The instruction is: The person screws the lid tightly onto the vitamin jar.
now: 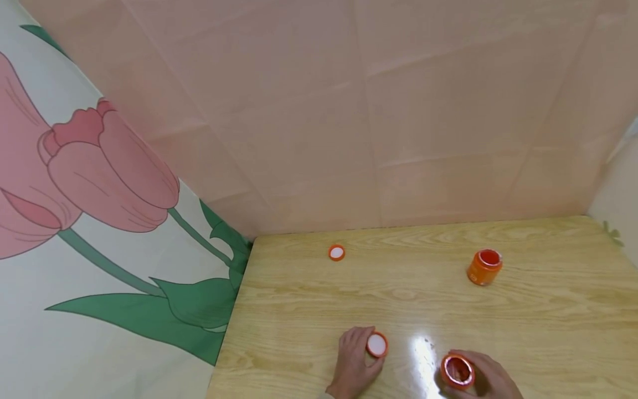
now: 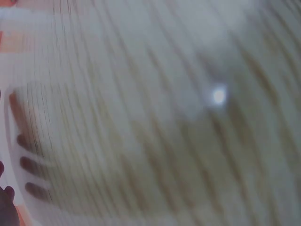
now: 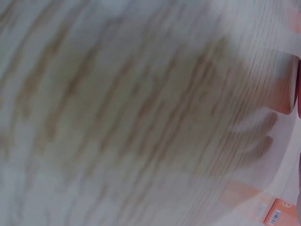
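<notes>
In the head view my left hand [image 1: 353, 360] holds a round orange lid [image 1: 377, 344] between fingers and thumb, its white inner side facing up. To the right, my right hand [image 1: 485, 372] grips an open orange jar [image 1: 457, 372] by its side, with its mouth toward the camera. Only a few fingertips [image 2: 6, 209] show at the left edge of the left wrist view. The right wrist view is mostly wood grain, with an orange surface bearing a barcode [image 3: 280, 214] at the lower right.
A second open orange jar [image 1: 484, 267] stands farther back on the right of the wooden table [image 1: 279, 310]. Another orange lid [image 1: 336, 252], white side up, lies near the back edge. A pink sheet [image 1: 359, 122] hangs behind, and a tulip-printed cloth [image 1: 124, 255] hangs at left.
</notes>
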Motion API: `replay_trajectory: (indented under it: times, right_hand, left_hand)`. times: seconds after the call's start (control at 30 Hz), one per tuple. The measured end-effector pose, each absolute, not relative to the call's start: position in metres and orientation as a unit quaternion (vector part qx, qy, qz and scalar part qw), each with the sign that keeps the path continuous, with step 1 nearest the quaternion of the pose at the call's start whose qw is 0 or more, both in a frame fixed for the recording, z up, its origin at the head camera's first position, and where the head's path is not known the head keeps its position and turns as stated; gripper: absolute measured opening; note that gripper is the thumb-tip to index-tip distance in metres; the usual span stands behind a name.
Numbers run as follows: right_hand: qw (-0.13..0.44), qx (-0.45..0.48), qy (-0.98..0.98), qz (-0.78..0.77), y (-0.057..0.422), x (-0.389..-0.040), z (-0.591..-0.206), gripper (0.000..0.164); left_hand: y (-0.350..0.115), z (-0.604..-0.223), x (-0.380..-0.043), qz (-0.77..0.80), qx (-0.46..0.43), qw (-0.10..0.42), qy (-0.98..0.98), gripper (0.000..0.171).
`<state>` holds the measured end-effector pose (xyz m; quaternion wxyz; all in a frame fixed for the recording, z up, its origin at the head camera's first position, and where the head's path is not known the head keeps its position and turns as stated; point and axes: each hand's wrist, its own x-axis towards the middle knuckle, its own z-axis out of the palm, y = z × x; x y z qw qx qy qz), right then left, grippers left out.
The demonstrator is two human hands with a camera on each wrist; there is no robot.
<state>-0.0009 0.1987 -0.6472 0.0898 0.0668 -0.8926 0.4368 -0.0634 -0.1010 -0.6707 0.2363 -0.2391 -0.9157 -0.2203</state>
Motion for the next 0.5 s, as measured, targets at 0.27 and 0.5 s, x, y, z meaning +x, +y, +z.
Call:
replay_trajectory:
  times: [0.27,0.5]
  right_hand:
    - [0.055,0.052,-0.898,0.433,0.198,-0.003,-0.641,0.064]
    - [0.096,0.097,-0.877,0.460,0.196,-0.007,-0.648,0.066]
  left_hand:
    - [-0.095,-0.671,-0.063,-0.233,-0.254,0.249,-0.905,0.058]
    - [-0.089,-0.669,-0.061,-0.226,-0.269,0.238,-0.905,0.059]
